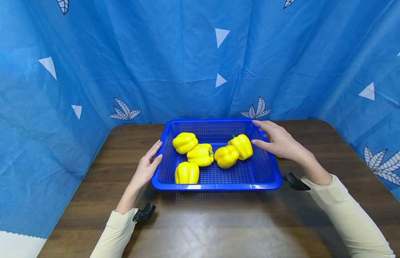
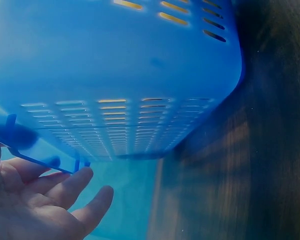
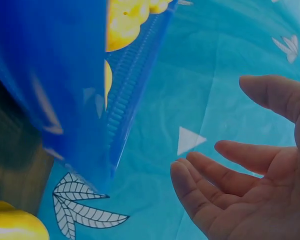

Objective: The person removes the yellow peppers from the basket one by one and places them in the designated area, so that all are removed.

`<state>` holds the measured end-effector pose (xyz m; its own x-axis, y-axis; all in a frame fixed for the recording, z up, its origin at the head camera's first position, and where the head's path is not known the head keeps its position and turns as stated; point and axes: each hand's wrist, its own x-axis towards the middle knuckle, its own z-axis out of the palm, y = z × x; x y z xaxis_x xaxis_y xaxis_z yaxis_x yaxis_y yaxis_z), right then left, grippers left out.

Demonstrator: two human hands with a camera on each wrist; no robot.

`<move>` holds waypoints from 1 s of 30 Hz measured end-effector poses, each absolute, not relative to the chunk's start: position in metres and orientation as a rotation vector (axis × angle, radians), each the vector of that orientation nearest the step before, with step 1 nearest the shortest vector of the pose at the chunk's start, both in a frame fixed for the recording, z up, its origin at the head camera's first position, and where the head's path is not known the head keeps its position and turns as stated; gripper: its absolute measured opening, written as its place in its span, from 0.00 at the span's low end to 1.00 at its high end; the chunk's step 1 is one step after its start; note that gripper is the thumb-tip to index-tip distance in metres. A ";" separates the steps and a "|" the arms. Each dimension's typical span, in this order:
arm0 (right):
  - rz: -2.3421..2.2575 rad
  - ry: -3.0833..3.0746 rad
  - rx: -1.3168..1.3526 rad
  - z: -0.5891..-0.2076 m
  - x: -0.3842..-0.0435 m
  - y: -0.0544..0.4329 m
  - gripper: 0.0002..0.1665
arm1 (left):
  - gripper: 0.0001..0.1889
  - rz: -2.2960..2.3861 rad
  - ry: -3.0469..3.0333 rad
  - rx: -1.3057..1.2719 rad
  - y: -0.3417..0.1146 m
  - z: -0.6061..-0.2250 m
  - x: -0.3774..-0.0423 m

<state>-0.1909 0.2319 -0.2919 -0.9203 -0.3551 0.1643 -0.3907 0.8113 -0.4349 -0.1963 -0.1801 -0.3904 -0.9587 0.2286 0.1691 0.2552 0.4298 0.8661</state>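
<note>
A blue slotted plastic basket point(image 1: 219, 187) stands on the wooden table, with several yellow bell peppers inside. Three peppers, including the front one point(image 1: 187, 173), lie in its left half; two, including one with a green stem point(image 1: 241, 147), lean together at the right. My left hand point(image 1: 147, 166) touches the basket's left rim, fingers mostly straight; the left wrist view has its fingertips point(image 2: 82, 180) beside the rim's edge. Over the right rim hovers my right hand point(image 1: 277, 141), fingers spread and thumb apart, holding nothing. In the right wrist view this hand point(image 3: 245, 190) is clear of the basket wall.
Another yellow pepper point(image 3: 17, 225) lies on the table outside the basket's right side, mostly hidden behind my right hand in the head view. A blue patterned curtain point(image 1: 193, 53) hangs along the back and sides of the brown wooden table point(image 1: 200, 225).
</note>
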 end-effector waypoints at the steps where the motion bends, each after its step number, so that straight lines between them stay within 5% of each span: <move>1: 0.710 -2.924 0.622 -0.291 -0.192 0.230 0.37 | 0.27 -1.597 -2.633 -0.447 -0.180 -0.390 -0.196; 30: 0.488 -3.244 0.892 -0.301 -0.237 0.172 0.35 | 0.26 -1.582 -2.632 -0.447 -0.180 -0.391 -0.196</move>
<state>-0.2368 0.1723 -0.3006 -0.8315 -0.5290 -0.1697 -0.4556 0.8241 -0.3366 -0.1960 -0.1800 -0.3911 -0.9578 0.2249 0.1792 0.2638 0.4389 0.8589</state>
